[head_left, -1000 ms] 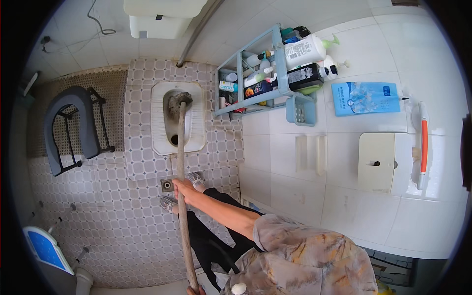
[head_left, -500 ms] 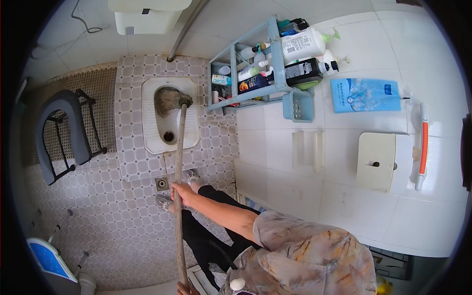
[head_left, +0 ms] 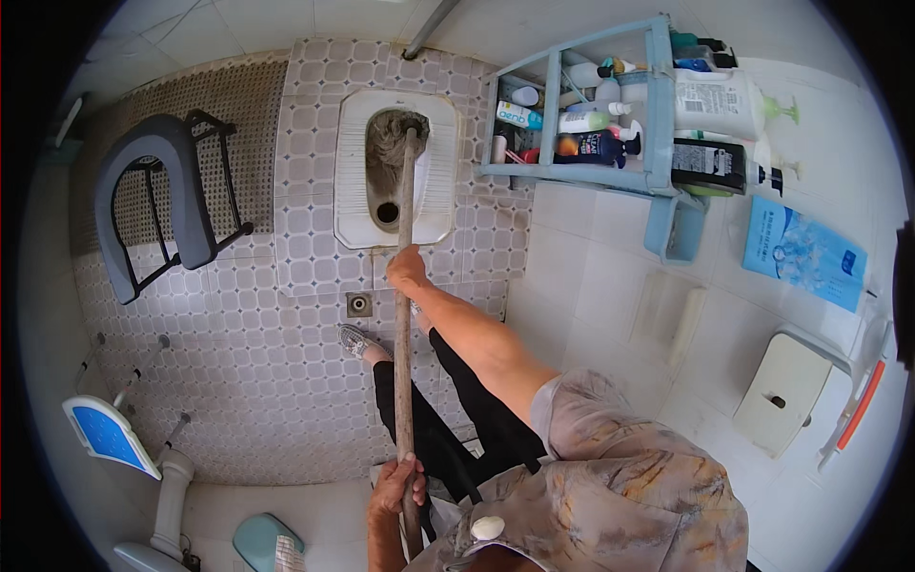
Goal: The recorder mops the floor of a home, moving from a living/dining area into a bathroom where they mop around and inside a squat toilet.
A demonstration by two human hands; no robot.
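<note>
A: Hands first. How are they set?
B: Well apart, both clamped on the mop point(head_left: 404, 381). Its wooden shaft is gripped near the toilet by the right hand point(head_left: 408, 270), fingers curled round. Lower down, close to the body, it is clasped by the left hand point(head_left: 396, 486).

A: Far end of the shaft?
B: The grey mop head point(head_left: 393, 133) is seen inside the bowl of the white squat toilet point(head_left: 440, 205). The dark drain hole point(head_left: 387, 213) is left uncovered.

A: Other containers?
B: To the right, a pale blue rack point(head_left: 658, 105), packed with bottles; a dark blue one point(head_left: 591, 147) is noted among them. Beyond its edge, a white pump bottle point(head_left: 717, 105) and a black pump bottle point(head_left: 708, 167). The contents of the small blue basket point(head_left: 677, 229) cannot be told.

A: Surface and room?
B: Patterned floor tiles point(head_left: 267, 429), broken by a square floor drain point(head_left: 358, 304). At left, a brown mat point(head_left: 257, 105) is partly covered by a grey U-shaped seat point(head_left: 143, 191) with black legs.
</note>
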